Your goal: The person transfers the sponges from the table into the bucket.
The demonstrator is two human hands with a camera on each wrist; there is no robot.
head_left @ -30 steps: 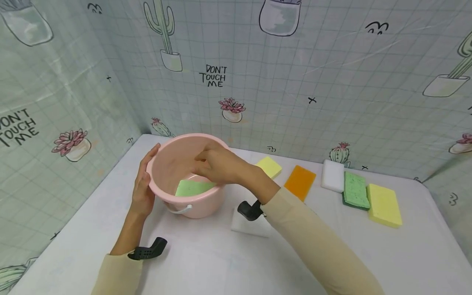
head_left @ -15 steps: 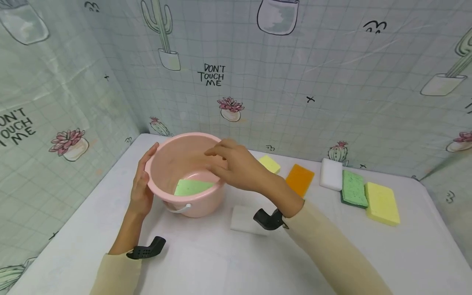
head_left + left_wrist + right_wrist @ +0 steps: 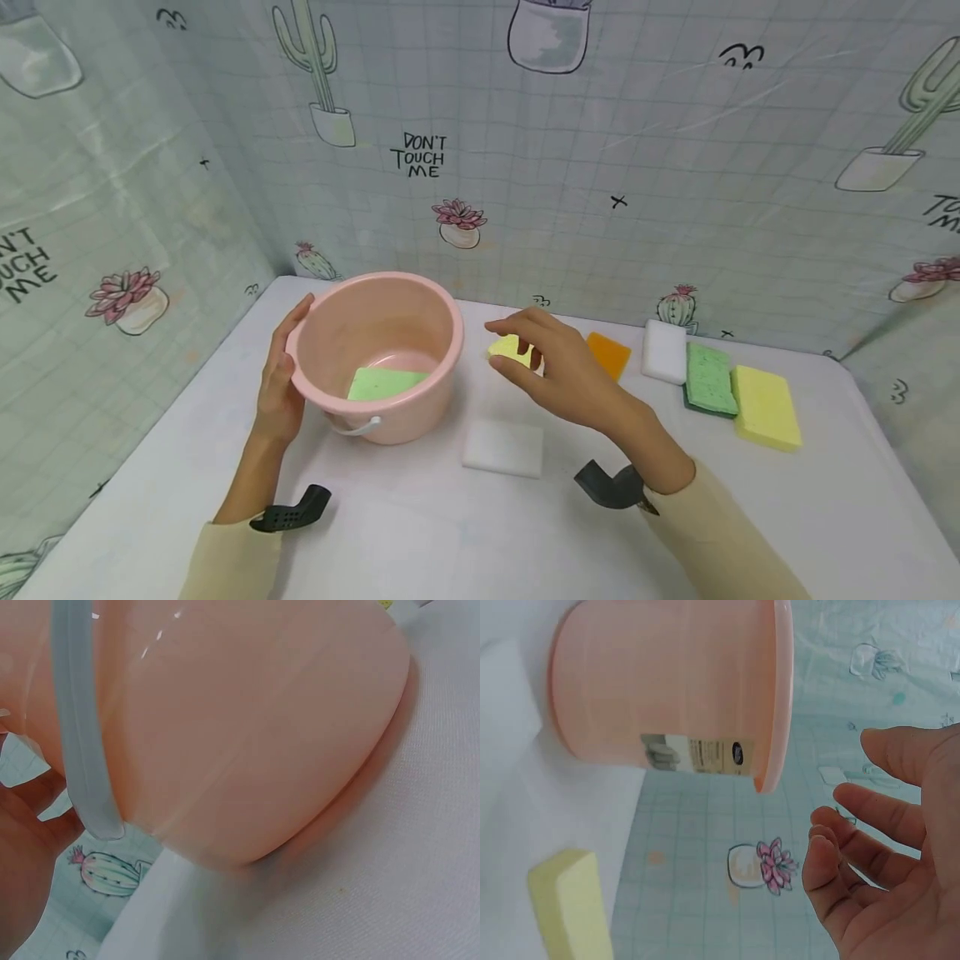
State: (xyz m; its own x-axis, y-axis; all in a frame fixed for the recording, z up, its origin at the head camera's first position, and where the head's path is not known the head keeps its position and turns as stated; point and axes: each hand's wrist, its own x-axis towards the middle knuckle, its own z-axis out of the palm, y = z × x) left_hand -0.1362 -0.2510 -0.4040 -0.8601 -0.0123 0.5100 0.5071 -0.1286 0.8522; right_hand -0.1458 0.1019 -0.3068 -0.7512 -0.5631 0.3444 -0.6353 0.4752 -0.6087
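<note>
A pink bucket [image 3: 405, 408] with a white handle [image 3: 79, 712] stands at the left of the table in the head view. Inside it, on the bottom, lies a light green sponge [image 3: 386, 383]. My left hand [image 3: 281, 387] rests against the outer left side of the bucket near its rim, fingers extended. My right hand [image 3: 562, 367] is in the air to the right of the bucket, fingers spread and slightly bent, holding nothing. Partly behind its fingers is a small yellow sponge [image 3: 504, 348]. In the right wrist view a yellow sponge [image 3: 574, 907] lies below the hand.
A flat white sponge [image 3: 502, 447] lies in front of the bucket's right side. Further right are an orange sponge [image 3: 609, 354], a white sponge [image 3: 664, 352], a green sponge [image 3: 709, 377] and a large yellow sponge [image 3: 767, 407]. A patterned curtain [image 3: 525, 208] encloses the back and left.
My right hand has drawn out of the bucket and moved right, over the small yellow sponge. The left hand stays on the bucket. The head view has shifted slightly.
</note>
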